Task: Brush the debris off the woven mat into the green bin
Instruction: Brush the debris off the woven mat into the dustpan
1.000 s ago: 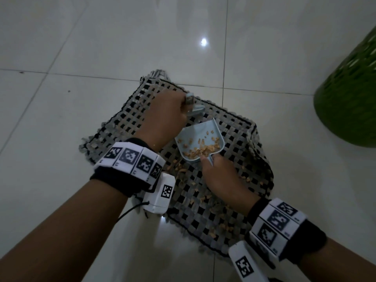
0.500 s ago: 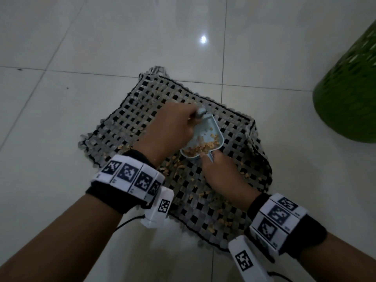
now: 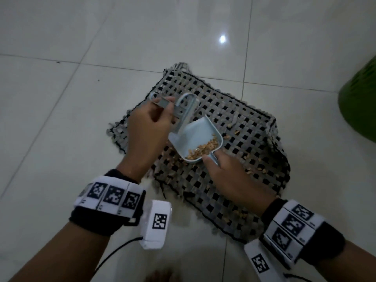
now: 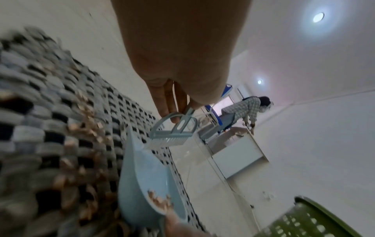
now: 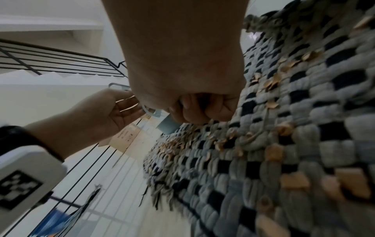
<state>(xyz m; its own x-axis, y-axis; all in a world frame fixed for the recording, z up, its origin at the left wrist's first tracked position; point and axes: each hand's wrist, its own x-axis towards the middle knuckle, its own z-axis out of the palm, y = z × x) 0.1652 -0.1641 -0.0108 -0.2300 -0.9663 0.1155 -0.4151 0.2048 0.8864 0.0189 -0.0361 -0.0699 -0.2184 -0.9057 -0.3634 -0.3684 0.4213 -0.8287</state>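
Debris [image 3: 203,149] lying loose, light, part gathered in dustpan [image 3: 195,137], rest scattered on woven mat [image 3: 244,123]. Dustpan handle being clenched by right hand [image 3: 230,176]; brush [image 3: 183,110] being pinched by left hand [image 3: 148,129]. Pan likely best carried level to green bin [image 3: 360,110], well apart at right.

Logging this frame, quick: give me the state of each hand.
Left hand: closed, pinching the brush by its handle.
Right hand: closed, gripping the handle of the dustpan.
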